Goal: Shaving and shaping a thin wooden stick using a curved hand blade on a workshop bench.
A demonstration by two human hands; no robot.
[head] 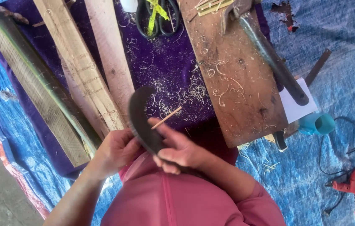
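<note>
I hold a thin pale bamboo sliver (167,117) pinched in the fingers of my right hand (177,148), its tip pointing up and away from me. My left hand (116,151) is closed on the handle end of a dark curved-bladed knife (142,119), whose blade rises between my two hands, and the sliver lies against its edge. I judge I am mid-way through shaving the sliver thinner. The next stroke calls for a steady blade and a light, even draw. Beyond my hands lie pale curled shavings (185,94) on a purple cloth (160,58), with a brown wooden board (231,83) beyond my right hand.
</note>
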